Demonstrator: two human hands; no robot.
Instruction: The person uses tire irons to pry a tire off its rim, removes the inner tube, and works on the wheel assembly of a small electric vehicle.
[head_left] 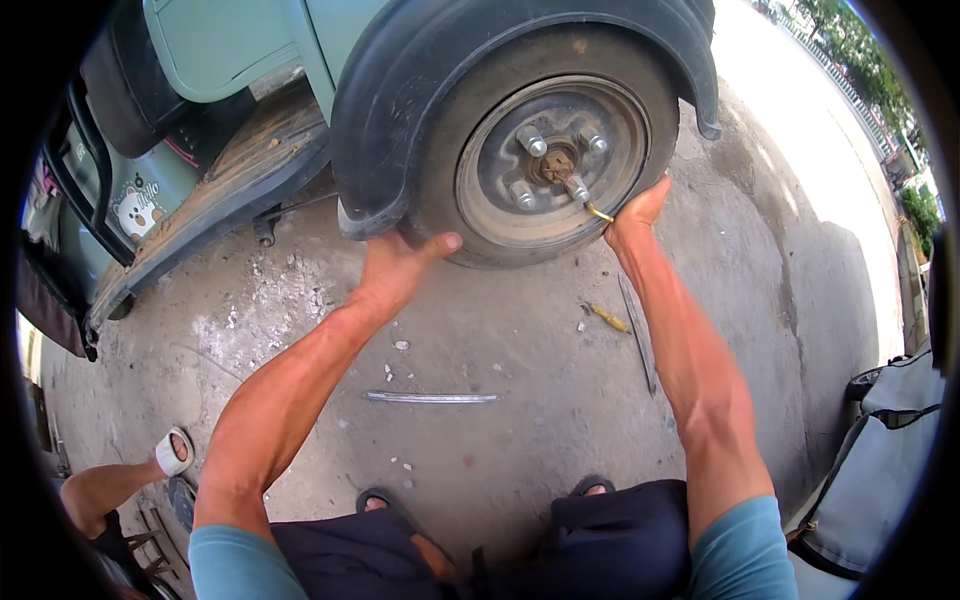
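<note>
The wheel (500, 185) sat beneath the fender (385, 130). The left hand (397, 270) was at its lower left edge, thumb spread, the right hand (638, 215) at its lower right; hidden fingers meant neither grip could be told.

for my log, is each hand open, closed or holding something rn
Left hand: touching lower left of the tyre, fingers mostly hidden, grip unclear.
Right hand: touching lower right of the tyre, fingers mostly hidden, grip unclear.
</note>
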